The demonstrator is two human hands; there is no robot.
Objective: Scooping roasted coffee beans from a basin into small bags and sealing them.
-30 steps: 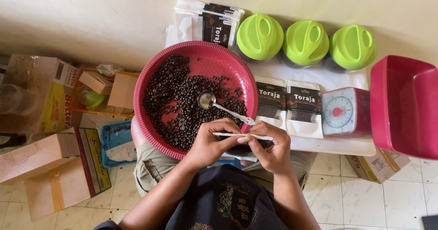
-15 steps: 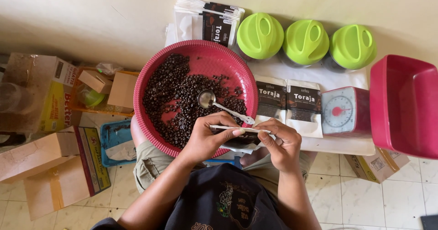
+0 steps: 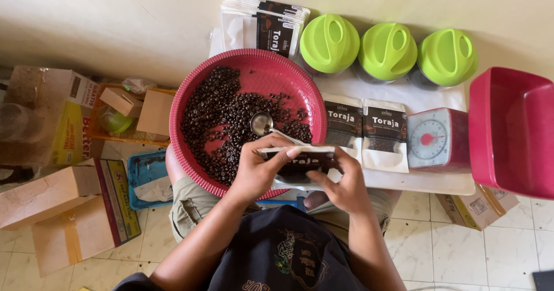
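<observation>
My left hand [image 3: 257, 173] and my right hand [image 3: 346, 184] both grip a small black-and-white pouch [image 3: 300, 165], pinching along its top edge over the near rim of a round red basin [image 3: 190, 83]. The basin holds dark roasted coffee beans [image 3: 222, 118] and a metal spoon [image 3: 262, 124] lying just beyond my fingers. Two filled pouches [image 3: 369, 132] lie flat to the right of the basin on a white cloth.
A stack of empty pouches [image 3: 259, 23] leans at the back. Three jars with green lids [image 3: 386, 51] stand beside it. A small red kitchen scale [image 3: 435, 141] and a red tub [image 3: 511, 132] sit at the right. Cardboard boxes [image 3: 63, 210] crowd the floor at the left.
The pouch has come up from the basin's near edge and turned, its printed face now toward me, with both hands shifted onto its top edge. The spoon has stayed in the beans.
</observation>
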